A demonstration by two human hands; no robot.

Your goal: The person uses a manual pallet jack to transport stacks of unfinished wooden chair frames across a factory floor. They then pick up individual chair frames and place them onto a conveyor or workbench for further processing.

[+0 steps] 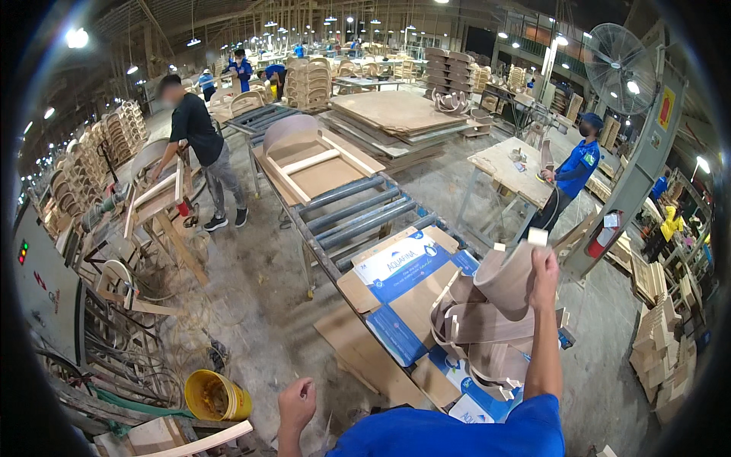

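My right hand (544, 279) grips the edge of a curved wooden chair back (505, 283), raised at the right over a pile of similar pieces. Several bent wooden parts (491, 324) lie in that pile, on flattened blue and white cardboard (407, 263). The cardboard covers the near end of a roller conveyor. Low in the middle, my left hand (297, 404) hangs apart from everything, its fingers curled in with nothing visible in them.
Metal rollers (358, 213) lead away to a wooden frame (324, 164) with a curved back. A yellow bucket (217, 396) stands on the floor at left. One co-worker (194, 137) bends over a frame; another (580, 171) stands by a worktable (510, 171). A pillar (632, 167) rises at right.
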